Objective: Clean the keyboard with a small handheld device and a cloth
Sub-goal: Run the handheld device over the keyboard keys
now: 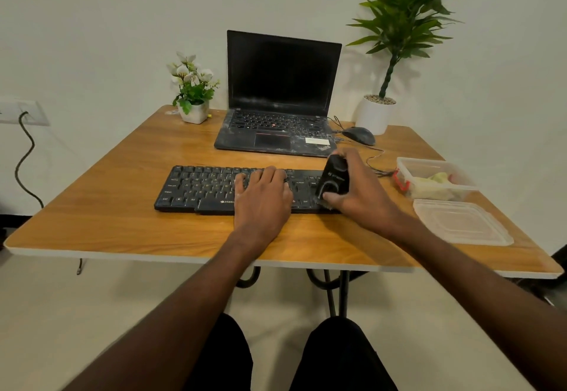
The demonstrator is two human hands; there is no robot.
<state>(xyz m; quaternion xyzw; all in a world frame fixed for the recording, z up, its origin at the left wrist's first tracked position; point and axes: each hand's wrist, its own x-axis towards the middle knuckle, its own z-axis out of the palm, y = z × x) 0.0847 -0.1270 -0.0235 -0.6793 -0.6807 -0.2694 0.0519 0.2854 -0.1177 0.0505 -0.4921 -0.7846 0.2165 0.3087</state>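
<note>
Two hands worked mid-frame: left hand point(263, 189), fingers spread, pressed the black plastic keyboard point(196, 188); right hand point(359, 189) gripped a small black handheld device point(333, 180).

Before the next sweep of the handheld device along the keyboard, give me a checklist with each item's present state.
1. Right hand grips the handheld device: ok.
2. Device is down on the keyboard, at its right end: ok.
3. Left hand lies flat on the keys, steadying the board: ok.
4. Path to the left is free: not ok, the left hand covers the middle keys.
5. Cloth within reach: cannot tell; something pale lies in the open container on the right.
6. Device switched on: cannot tell.
</note>
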